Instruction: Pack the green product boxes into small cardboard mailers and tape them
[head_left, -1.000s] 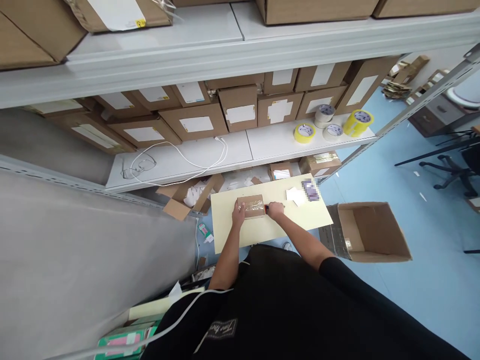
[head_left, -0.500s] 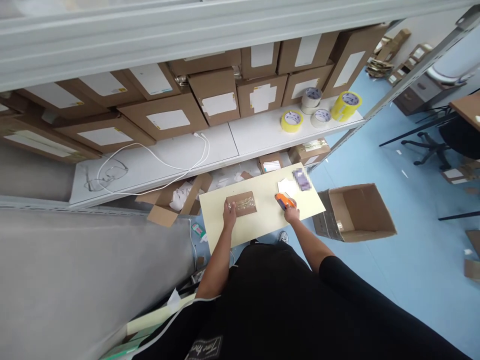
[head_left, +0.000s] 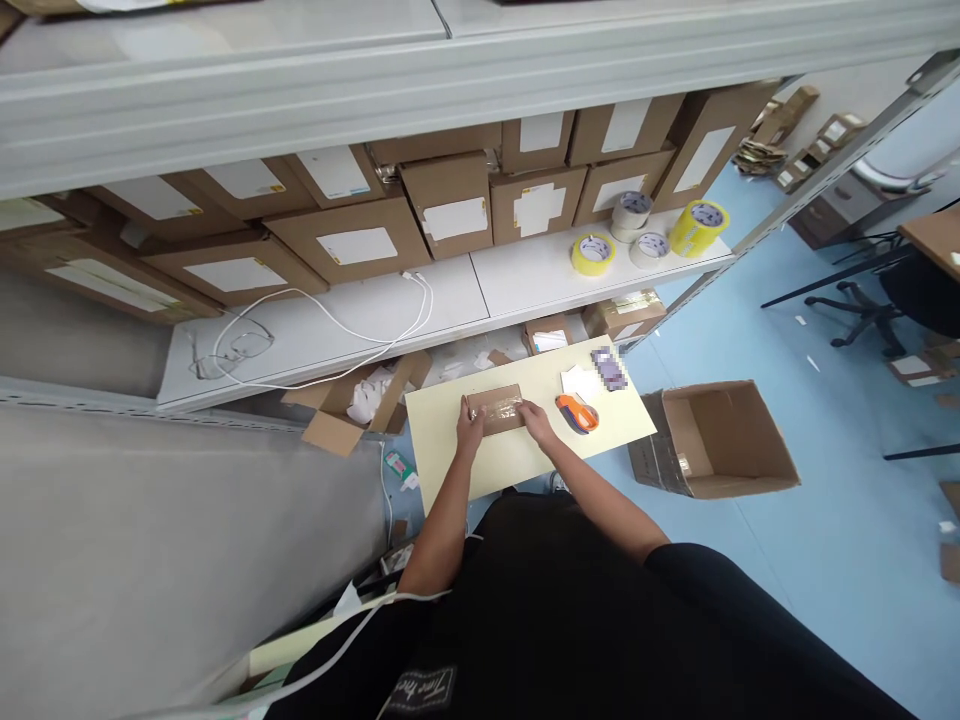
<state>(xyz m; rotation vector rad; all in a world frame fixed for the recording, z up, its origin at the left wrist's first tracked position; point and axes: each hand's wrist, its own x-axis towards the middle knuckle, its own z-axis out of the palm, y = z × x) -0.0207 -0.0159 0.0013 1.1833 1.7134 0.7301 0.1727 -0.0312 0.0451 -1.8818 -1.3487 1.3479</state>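
Observation:
A small brown cardboard box [head_left: 496, 420] with clear tape across its top rests on the pale yellow board [head_left: 442, 470]. My left hand [head_left: 469, 430] grips its left end, thumb on the top. At the right end, my right hand [head_left: 535, 420] holds the same box with its fingers around the edge. To the right lies an orange tape dispenser [head_left: 577, 412], apart from both hands. Behind the dispenser are some white paper slips [head_left: 577, 381] and a purple item [head_left: 609, 368], blurred out in the picture.
A shelf [head_left: 450, 294] beyond the board carries labelled cartons [head_left: 360, 243], tape rolls [head_left: 594, 254] and a white cable [head_left: 360, 335]. An open carton [head_left: 336, 415] with paper inside is at the left. Right of the board, a large open box [head_left: 720, 440] stands on the blue floor.
My right hand has let go of the orange tape dispenser, which now lies on the board. It has moved left and taken hold of the box's right end. My left hand stays on the box.

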